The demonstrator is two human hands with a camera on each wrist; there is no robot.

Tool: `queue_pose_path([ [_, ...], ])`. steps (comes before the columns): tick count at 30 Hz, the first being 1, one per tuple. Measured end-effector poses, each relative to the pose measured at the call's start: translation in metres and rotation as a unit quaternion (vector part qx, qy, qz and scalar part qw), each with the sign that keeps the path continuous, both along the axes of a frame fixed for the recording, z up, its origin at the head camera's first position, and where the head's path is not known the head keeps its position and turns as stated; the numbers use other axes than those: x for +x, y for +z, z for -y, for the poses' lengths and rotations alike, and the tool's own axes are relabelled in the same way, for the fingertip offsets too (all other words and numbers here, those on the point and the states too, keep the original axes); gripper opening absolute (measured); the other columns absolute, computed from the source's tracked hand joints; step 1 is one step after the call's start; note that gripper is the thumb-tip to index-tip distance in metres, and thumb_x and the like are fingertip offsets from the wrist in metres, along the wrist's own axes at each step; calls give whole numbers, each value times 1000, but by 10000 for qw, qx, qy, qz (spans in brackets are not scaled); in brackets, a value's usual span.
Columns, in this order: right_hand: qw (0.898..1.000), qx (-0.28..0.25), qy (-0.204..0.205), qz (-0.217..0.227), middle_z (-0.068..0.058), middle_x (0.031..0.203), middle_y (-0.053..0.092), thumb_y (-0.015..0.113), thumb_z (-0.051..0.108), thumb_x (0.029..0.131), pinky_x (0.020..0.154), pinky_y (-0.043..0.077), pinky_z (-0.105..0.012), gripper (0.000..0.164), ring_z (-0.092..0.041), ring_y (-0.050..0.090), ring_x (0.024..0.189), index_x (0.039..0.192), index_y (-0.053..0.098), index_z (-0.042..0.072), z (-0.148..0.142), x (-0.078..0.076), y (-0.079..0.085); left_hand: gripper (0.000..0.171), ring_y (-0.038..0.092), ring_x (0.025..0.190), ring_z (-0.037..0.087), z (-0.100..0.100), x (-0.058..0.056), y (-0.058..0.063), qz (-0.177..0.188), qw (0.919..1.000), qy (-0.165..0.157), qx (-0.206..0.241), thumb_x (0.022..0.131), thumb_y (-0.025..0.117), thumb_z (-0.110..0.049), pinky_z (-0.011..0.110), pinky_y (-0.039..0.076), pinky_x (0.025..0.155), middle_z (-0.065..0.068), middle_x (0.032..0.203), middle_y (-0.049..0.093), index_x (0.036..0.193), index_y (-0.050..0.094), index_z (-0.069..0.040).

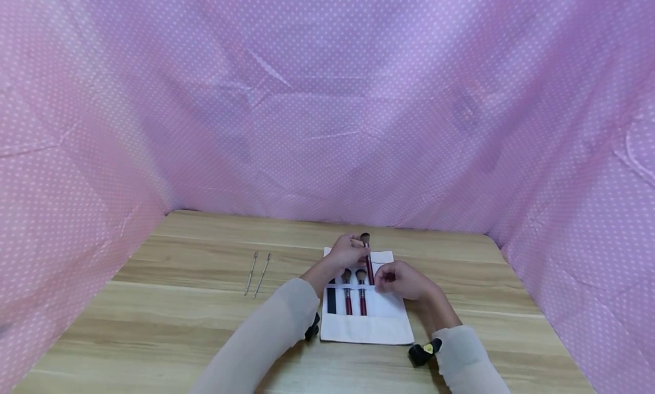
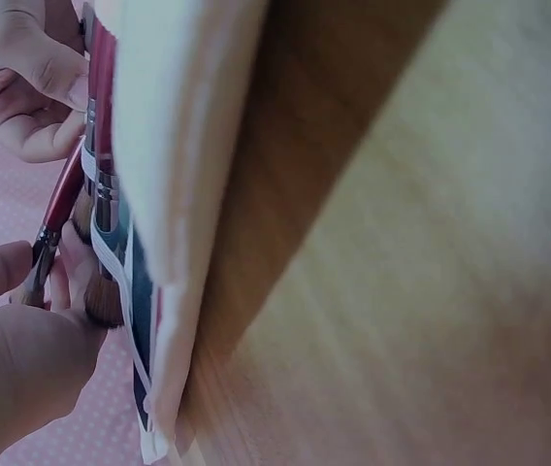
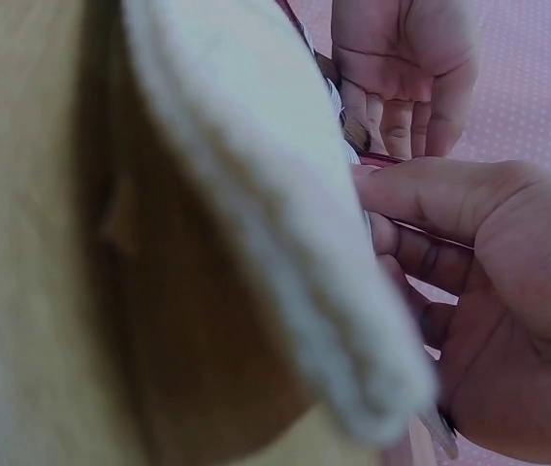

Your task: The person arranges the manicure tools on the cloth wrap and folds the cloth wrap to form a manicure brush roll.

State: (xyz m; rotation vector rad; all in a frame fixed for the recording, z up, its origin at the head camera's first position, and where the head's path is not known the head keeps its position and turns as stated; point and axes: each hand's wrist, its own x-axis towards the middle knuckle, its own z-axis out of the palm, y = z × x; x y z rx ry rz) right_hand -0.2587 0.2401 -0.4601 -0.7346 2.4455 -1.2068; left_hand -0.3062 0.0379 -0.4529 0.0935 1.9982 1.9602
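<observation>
A white fabric brush roll (image 1: 365,329) lies spread on the table. My left hand (image 1: 344,253) holds a makeup brush (image 1: 369,270) near its bristle end, and the dark red handle slants down toward the roll's white elastic band (image 2: 111,257). At the band's right part, my right hand (image 1: 404,280) pinches the elastic beside the handle's lower end; its thumb (image 3: 421,194) and bent fingers show in the right wrist view. Two more red-handled brushes (image 1: 348,304) and a flat black strip (image 1: 331,301) sit under the band, left of the held brush.
Two thin metal sticks (image 1: 250,273) lie side by side on the wooden table (image 1: 169,303), left of the roll. A pink dotted cloth (image 1: 327,127) hangs around the back and sides. Each wrist wears a black device (image 1: 425,353).
</observation>
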Motion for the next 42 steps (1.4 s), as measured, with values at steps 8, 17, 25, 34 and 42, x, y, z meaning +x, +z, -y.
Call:
queue_pose_path([
  [8, 10000, 76, 11, 3, -2, 87, 69, 65, -8, 92, 79, 48, -26, 17, -17, 59, 85, 91, 72, 7, -1, -1, -1, 55, 69, 77, 21, -2, 0, -3, -143, 9996, -62, -229, 95, 69, 0, 30, 61, 72, 14, 103, 65, 145, 47, -3],
  [17, 10000, -60, 68, 14, -2, 86, 68, 64, -10, 91, 78, 47, -25, 18, -16, 59, 84, 91, 72, 6, -3, -2, -3, 51, 72, 77, 20, 0, 0, -4, -277, 9976, -177, -616, 91, 73, -2, 30, 60, 74, 10, 99, 67, 138, 53, -1],
  [25, 10000, 8, 37, 51, -1, 86, 67, 65, -7, 94, 79, 48, -27, 17, -19, 59, 85, 91, 71, 8, -2, -1, -2, 23, 72, 80, 19, 3, -2, -6, -332, 9968, -291, -663, 91, 75, -3, 30, 61, 75, 9, 94, 66, 111, 64, -2],
  [34, 9995, -210, -8, 254, -4, 85, 65, 63, -8, 93, 77, 50, -28, 17, -21, 59, 85, 91, 71, 7, -1, -1, -3, 11, 68, 85, 15, 8, 1, -4, -706, 9887, -377, -1270, 92, 77, -11, 28, 57, 76, 5, 97, 67, 100, 72, -5],
  [42, 9993, -236, -17, 276, -4, 86, 66, 61, -10, 93, 79, 48, -27, 19, -20, 58, 86, 90, 71, 5, -2, -3, -2, 9, 61, 81, 15, 14, 0, -2, -1204, 9661, -601, -2204, 92, 78, -21, 28, 51, 70, -1, 89, 70, 95, 79, -12],
])
